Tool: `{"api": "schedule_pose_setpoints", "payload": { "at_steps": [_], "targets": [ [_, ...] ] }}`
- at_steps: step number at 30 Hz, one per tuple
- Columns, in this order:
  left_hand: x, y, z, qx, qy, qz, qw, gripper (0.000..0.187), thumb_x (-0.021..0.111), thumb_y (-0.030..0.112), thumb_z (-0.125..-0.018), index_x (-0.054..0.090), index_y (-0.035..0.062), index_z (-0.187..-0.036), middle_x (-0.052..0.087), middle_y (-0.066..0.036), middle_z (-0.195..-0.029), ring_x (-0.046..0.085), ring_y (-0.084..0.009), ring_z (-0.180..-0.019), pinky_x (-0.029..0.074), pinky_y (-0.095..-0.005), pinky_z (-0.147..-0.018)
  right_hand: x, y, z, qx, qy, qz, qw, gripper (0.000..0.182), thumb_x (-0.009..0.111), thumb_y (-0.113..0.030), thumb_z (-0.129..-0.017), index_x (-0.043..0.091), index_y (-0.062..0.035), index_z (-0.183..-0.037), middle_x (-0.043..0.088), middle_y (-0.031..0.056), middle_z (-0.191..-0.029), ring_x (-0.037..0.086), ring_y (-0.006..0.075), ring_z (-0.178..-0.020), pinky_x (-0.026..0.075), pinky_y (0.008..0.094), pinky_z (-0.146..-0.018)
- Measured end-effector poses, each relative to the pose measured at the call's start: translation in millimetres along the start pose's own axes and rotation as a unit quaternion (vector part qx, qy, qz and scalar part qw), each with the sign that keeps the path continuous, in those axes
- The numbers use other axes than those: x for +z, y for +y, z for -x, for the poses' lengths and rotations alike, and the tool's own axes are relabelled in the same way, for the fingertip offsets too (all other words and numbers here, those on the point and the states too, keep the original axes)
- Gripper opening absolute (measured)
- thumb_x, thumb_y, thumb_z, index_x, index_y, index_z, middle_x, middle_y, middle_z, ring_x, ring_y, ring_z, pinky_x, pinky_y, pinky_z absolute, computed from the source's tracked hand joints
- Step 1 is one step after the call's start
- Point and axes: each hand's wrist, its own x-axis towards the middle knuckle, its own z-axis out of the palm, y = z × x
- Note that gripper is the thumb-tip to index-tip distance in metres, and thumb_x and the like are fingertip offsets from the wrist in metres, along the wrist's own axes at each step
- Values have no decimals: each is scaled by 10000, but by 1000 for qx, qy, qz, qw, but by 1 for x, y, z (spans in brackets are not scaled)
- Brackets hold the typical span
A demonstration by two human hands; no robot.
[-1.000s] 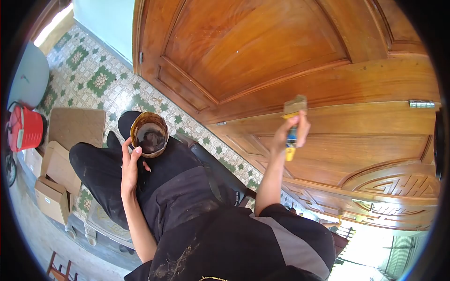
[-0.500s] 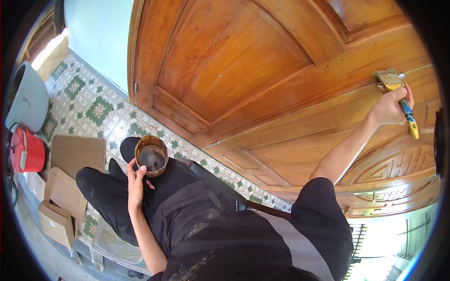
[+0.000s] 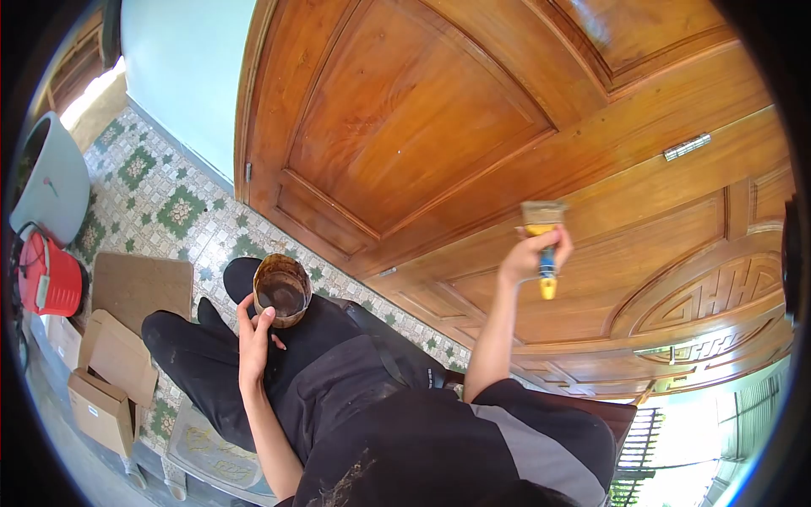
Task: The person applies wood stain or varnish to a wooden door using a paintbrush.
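Note:
My right hand (image 3: 536,253) is closed round a paintbrush (image 3: 546,218) with a yellow and blue handle. Its pale bristles point at the glossy brown wooden door (image 3: 414,135) and overlap the edge between two door leaves. A metal hinge (image 3: 687,147) shows on that edge, to the right of the brush. Low over my knee, my left hand (image 3: 255,338) grips a round, brown-stained pot (image 3: 296,318) by its near side, thumb at the rim. Dark liquid (image 3: 283,296) lies in the bottom of the pot.
Cardboard boxes (image 3: 100,410) and a flat brown board (image 3: 142,286) lie on the patterned tile floor (image 3: 182,211) to the left. Beyond them stand a red bucket (image 3: 55,275) and a large grey planter (image 3: 57,182). A pale blue wall (image 3: 182,76) adjoins the door.
My right hand has brought the paintbrush left and down along the door edge, away from the hinge, which now shows fully. My left hand keeps the pot almost in place.

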Motion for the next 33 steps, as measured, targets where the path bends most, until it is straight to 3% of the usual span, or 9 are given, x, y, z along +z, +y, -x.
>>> {"api": "schedule_pose_setpoints", "payload": {
  "at_steps": [3,5,11,17,23,29,31,32,33],
  "targets": [
    [-1,-1,0,-2,-10,-4,1000,616,624,250,-1001,314,36,-1488,651,-127,-951,573,-135,-660,510,-266,-532,3,27,69,-17,-63,50,997,139,546,-40,-1006,655,32,-1050,667,176,-939,694,267,-756,568,385,-587],
    [1,-1,2,-1,-10,-6,1000,617,623,245,-1000,310,34,-1489,654,-132,-956,567,-134,-647,510,-267,-532,2,35,85,-98,-137,93,981,149,542,-44,-1007,618,54,-1089,629,170,-974,668,232,-706,615,315,-504],
    [0,1,5,2,-9,-8,1000,620,618,230,-1000,301,33,-1494,660,-142,-976,573,-140,-651,513,-274,-536,44,-15,1,-212,-77,18,974,177,549,-65,-1024,651,59,-1098,658,183,-1023,682,223,-731,625,307,-529],
    [2,4,7,11,-6,-17,1000,616,620,224,-1001,301,41,-1496,663,-155,-999,583,-144,-679,515,-274,-539,92,-68,-99,-157,24,-123,980,198,537,-113,-1037,590,61,-1115,648,195,-1065,691,250,-731,637,299,-505],
    [-1,0,4,11,-12,-12,1000,607,630,211,-1003,307,40,-1487,662,-141,-979,575,-135,-678,515,-269,-529,86,-37,-65,-119,73,-195,971,208,534,-113,-1022,532,69,-1121,612,234,-1095,702,280,-722,654,309,-505],
    [-3,1,4,24,-23,-15,999,598,627,212,-1002,305,46,-1478,667,-159,-1009,602,-154,-699,518,-271,-528,43,-26,-57,-110,22,-95,989,172,543,-60,-1017,621,73,-1094,649,198,-1043,693,258,-810,664,320,-598],
    [-6,-2,3,22,-28,-14,999,602,628,216,-1001,304,50,-1480,668,-166,-1021,609,-158,-706,522,-273,-532,40,-34,-98,-264,-3,49,963,155,559,-38,-1009,667,56,-1066,685,172,-975,696,258,-809,603,344,-669],
    [-8,-4,2,14,-30,-27,999,624,644,243,-992,306,57,-1482,668,-170,-1026,610,-156,-706,529,-282,-537,42,-47,-112,-181,-31,-3,983,142,575,-25,-996,690,25,-1063,711,151,-915,697,266,-810,549,367,-732],
    [-9,-4,0,8,-32,-39,999,645,659,270,-982,308,65,-1484,668,-174,-1030,612,-155,-706,535,-291,-542,38,-49,-137,-153,-87,-14,984,190,559,-76,-1025,668,31,-1139,722,181,-1036,711,284,-862,624,379,-774]
  ]
}}
